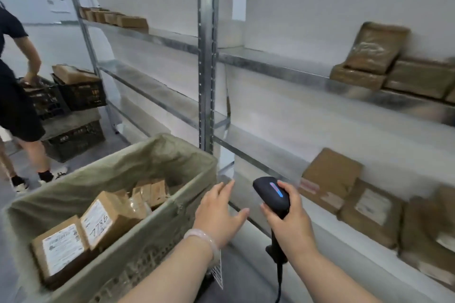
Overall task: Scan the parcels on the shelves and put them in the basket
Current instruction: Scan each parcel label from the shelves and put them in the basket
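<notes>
My right hand [293, 224] grips a black handheld scanner [272, 193] with a blue light on top, its head pointing up and left. My left hand [218, 211] is held out empty with straight fingers beside the basket's right end. The basket [73, 194], lined with a green sack, stands at lower left and holds several brown parcels [98, 219] with white labels. More brown parcels [344, 184] lie on the lower shelf to the right of the scanner. Others [394, 66] are stacked on the upper right shelf.
A metal shelf post [206, 56] rises just behind the basket. A row of small boxes [115, 18] sits on a far upper shelf. At left a person in black [14, 86] bends over black crates [78, 93] holding parcels.
</notes>
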The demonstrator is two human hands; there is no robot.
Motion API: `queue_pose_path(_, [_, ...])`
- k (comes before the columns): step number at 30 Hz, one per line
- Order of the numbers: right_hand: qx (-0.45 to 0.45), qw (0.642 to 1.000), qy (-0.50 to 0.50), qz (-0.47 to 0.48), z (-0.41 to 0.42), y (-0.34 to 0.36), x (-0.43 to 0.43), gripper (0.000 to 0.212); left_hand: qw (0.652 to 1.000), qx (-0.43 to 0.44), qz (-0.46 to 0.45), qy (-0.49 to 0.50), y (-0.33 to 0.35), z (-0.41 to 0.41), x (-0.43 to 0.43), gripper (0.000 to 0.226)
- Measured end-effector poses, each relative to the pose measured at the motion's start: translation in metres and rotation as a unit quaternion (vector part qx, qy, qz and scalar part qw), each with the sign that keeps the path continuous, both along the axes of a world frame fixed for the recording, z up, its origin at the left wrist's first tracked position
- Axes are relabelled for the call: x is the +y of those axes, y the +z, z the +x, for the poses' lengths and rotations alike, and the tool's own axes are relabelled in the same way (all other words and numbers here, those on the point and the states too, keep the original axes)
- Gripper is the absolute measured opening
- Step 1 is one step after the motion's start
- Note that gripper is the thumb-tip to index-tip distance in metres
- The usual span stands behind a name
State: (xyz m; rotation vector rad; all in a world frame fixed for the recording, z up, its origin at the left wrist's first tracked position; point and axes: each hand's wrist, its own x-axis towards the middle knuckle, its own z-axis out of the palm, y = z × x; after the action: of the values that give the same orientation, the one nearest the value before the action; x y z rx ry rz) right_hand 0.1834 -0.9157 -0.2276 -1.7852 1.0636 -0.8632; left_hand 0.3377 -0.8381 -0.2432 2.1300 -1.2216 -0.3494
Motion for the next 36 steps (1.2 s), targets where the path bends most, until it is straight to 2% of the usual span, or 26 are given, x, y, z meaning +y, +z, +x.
queue_pose_path(10, [-0.013,0.975,-0.218,-0.046,-0.185,0.017,-0.027,0.057,0.973,-0.022,-0.023,-0.230,0.026,-0.170,-0.102,0.076])
queue_pose_path(16, [-0.022,0.953,-0.299,-0.034,-0.290,0.010,-0.045,0.058,0.946,-0.025,-0.012,-0.324,0.025,-0.281,-0.146,0.078])
queue_pose_path(19, [-0.004,0.943,-0.333,-0.023,-0.349,0.005,-0.059,0.058,0.933,0.004,0.001,-0.359,0.024,-0.342,-0.167,0.078])
queue_pose_path(23, [-0.004,0.933,-0.360,-0.019,-0.428,-0.001,-0.084,0.054,0.923,0.036,0.040,-0.381,0.015,-0.419,-0.192,0.074])
queue_pose_path(26, [0.003,0.930,-0.367,-0.008,-0.473,-0.010,-0.103,0.052,0.923,0.050,0.065,-0.377,0.005,-0.463,-0.211,0.080])
queue_pose_path(36, [0.066,0.952,-0.295,0.052,-0.538,-0.033,-0.169,0.052,0.954,0.156,0.080,-0.244,-0.039,-0.521,-0.254,0.084])
